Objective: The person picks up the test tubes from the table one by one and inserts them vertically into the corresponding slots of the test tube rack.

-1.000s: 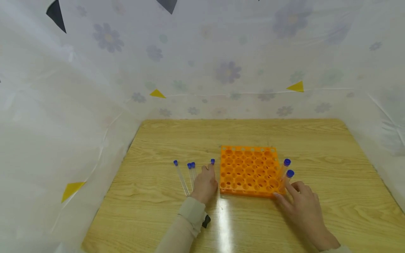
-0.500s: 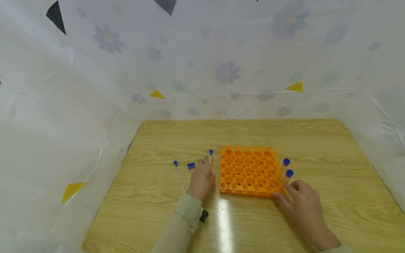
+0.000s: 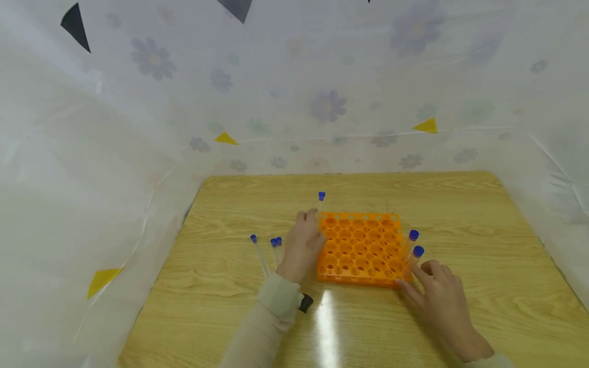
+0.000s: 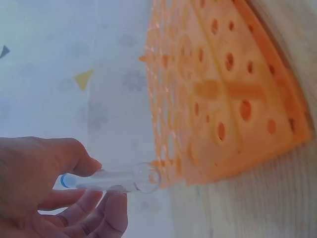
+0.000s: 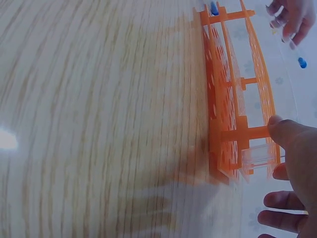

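My left hand [image 3: 301, 248] pinches a clear test tube [image 4: 114, 181] with a blue cap between thumb and fingers. In the left wrist view the tube's rounded bottom is right by a corner of the orange test tube rack [image 3: 356, 280]. Its cap shows beyond the rack's back left corner in the head view. My right hand [image 3: 442, 296] holds the rack's front right corner, thumb on the upper edge and index finger beside the corner tube. Two blue-capped tubes, a rear one [image 3: 413, 235] and a front one [image 3: 417, 252], stand upright in the rack's right end.
Left of the rack, a single blue-capped tube [image 3: 259, 254] and a close pair of tubes [image 3: 276, 246] lie on the wooden table [image 3: 221, 306], partly behind my left hand. Flower-patterned white sheeting [image 3: 294, 102] encloses the table at the back and sides.
My left hand has lifted the tube from the table left of the rack and carried it back and right to the rack's back left corner. My right hand stays at its corner.
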`<state>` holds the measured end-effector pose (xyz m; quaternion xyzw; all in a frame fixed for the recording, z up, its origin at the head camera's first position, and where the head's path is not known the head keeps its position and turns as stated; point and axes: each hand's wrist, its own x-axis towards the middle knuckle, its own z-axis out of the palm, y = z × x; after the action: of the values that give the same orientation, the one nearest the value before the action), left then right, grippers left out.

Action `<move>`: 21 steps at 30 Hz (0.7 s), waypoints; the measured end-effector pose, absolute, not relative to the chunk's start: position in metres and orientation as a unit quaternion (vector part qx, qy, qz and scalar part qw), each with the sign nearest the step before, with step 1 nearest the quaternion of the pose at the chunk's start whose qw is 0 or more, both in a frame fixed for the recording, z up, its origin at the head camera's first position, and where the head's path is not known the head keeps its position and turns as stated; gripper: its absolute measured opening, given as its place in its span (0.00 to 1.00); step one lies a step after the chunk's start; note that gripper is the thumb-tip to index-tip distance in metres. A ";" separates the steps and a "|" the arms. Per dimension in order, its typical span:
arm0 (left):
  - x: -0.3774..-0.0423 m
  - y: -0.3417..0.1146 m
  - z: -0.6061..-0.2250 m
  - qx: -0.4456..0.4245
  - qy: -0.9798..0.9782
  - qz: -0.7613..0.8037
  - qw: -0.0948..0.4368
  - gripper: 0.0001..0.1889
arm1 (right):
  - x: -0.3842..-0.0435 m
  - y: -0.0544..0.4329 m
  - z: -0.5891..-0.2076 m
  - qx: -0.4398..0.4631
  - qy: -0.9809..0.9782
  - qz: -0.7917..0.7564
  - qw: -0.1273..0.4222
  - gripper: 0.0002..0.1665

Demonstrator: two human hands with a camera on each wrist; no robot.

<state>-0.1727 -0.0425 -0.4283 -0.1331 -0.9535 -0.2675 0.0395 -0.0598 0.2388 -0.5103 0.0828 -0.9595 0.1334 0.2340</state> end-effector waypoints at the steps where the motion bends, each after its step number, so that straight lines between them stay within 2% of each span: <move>1: -0.173 -0.040 -0.426 -0.131 -0.949 -0.285 0.027 0.28 | -0.060 0.239 -0.510 0.084 -0.959 0.133 0.236 0.25; 6: -0.172 -0.025 -0.418 -0.141 -0.936 -0.322 0.007 0.28 | -0.059 0.239 -0.509 0.083 -0.959 0.134 0.235 0.25; 16: -0.169 0.003 -0.414 -0.184 -0.917 -0.354 0.013 0.21 | -0.058 0.237 -0.509 0.075 -0.961 0.136 0.230 0.25; 21: -0.168 0.017 -0.414 -0.193 -0.896 -0.400 -0.016 0.21 | -0.059 0.237 -0.510 0.075 -0.960 0.135 0.232 0.25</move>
<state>-0.1682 0.0167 -0.4143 -0.1932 -0.8959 -0.3997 -0.0155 -0.0587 0.2373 -0.5095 0.0750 -0.9603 0.1353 0.2320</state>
